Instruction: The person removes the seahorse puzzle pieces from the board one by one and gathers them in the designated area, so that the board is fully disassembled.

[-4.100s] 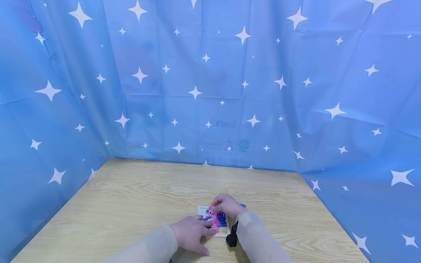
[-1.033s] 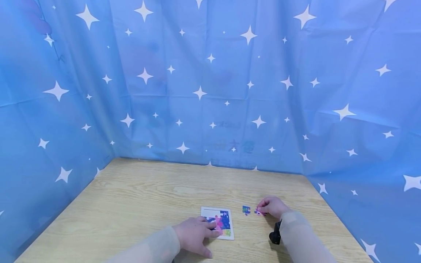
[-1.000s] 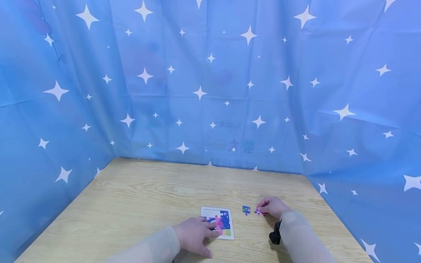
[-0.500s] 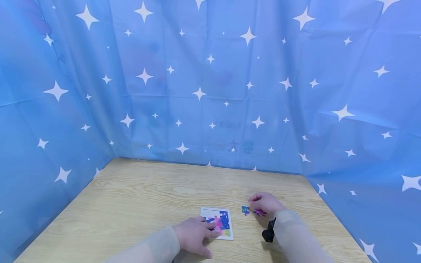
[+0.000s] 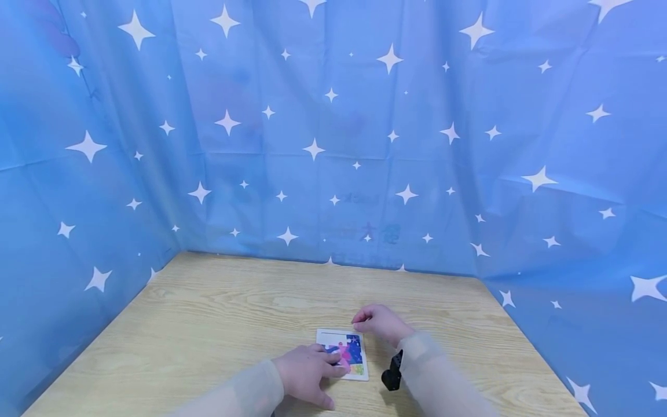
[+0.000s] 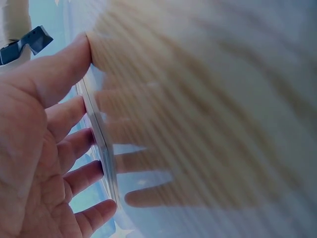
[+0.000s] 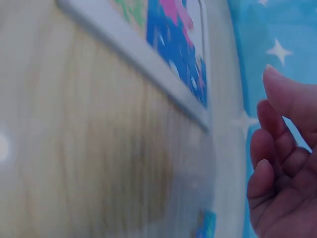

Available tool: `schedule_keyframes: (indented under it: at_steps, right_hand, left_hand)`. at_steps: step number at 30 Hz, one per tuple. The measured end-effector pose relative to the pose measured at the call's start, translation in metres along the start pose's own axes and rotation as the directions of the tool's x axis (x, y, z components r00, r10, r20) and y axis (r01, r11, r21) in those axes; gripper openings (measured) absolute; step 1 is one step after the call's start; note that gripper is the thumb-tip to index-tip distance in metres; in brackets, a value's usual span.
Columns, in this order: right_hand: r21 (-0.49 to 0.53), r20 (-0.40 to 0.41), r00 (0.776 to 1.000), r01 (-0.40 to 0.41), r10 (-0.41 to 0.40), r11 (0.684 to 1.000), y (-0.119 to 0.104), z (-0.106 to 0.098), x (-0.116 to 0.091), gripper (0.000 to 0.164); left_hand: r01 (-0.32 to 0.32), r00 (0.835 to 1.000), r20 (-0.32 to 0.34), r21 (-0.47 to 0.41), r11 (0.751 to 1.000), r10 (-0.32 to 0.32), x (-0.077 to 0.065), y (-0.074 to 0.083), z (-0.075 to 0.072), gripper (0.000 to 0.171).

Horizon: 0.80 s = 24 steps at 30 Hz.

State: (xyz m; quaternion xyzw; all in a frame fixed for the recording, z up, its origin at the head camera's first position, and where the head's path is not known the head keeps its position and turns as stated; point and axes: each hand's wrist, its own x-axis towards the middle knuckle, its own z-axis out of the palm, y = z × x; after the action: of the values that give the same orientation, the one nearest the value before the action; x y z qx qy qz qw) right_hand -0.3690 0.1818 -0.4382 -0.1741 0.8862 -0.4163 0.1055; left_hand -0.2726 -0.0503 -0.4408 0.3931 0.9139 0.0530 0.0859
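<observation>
A small jigsaw puzzle [image 5: 354, 350] in a white frame [image 5: 341, 332] lies on the table, showing pink, dark blue and yellow-green parts; its upper left is white. My left hand [image 5: 307, 370] rests on its lower left with the fingers spread, and the left wrist view shows the fingertips [image 6: 91, 168] along its edge. My right hand [image 5: 379, 323] hovers just past the frame's upper right corner, fingers loosely bent. In the right wrist view, nothing shows between thumb and fingers. A blue-green puzzle piece [image 7: 207, 225] lies on the table there; the pink loose piece is hidden from view.
The wooden table [image 5: 234, 313] is bounded at the back and sides by a blue curtain [image 5: 312, 116] with white stars. A black wrist camera [image 5: 392, 373] hangs under the right sleeve, close above the tabletop.
My right hand took a pink piece from the puzzle, set it down at the right beside the blue-green piece, let go, and came back left toward the frame. My left hand stayed on the puzzle.
</observation>
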Motion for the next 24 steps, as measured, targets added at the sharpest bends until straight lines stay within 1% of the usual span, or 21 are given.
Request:
schedule_keyframes:
  at_steps: [3, 8, 10, 15, 18, 24]
  right_hand:
    - [0.002, 0.017, 1.000, 0.009, -0.009, 1.000, -0.001, 0.008, 0.002, 0.008]
    - [-0.016, 0.035, 0.999, 0.000, 0.001, 1.000, 0.005, 0.019, 0.004, 0.005]
    - [-0.042, 0.046, 0.999, -0.003, 0.004, 0.999, 0.007, 0.021, 0.004, 0.005]
    - [-0.099, 0.077, 0.997, 0.026, -0.018, 0.995, 0.007, 0.022, 0.003, 0.004]
    - [-0.105, 0.092, 0.995, 0.037, -0.028, 0.994, 0.006, 0.023, 0.002, 0.005]
    - [-0.132, 0.083, 0.997, 0.011, 0.000, 0.991, 0.006, 0.025, 0.001, 0.006]
  left_hand:
    - [0.003, 1.000, 0.013, -0.020, 1.000, -0.003, 0.000, -0.001, 0.000, 0.063]
    - [0.003, 1.000, 0.024, -0.036, 0.999, -0.002, 0.001, -0.001, -0.001, 0.062]
    - [-0.001, 1.000, 0.022, -0.030, 1.000, 0.002, 0.001, -0.001, -0.001, 0.062]
    - [-0.013, 1.000, 0.017, -0.019, 1.000, 0.013, 0.001, -0.001, -0.002, 0.063]
    - [-0.018, 1.000, 0.019, -0.013, 1.000, 0.018, 0.000, -0.001, -0.002, 0.063]
    - [-0.022, 0.999, 0.026, 0.013, 1.000, 0.021, 0.002, 0.000, -0.003, 0.064]
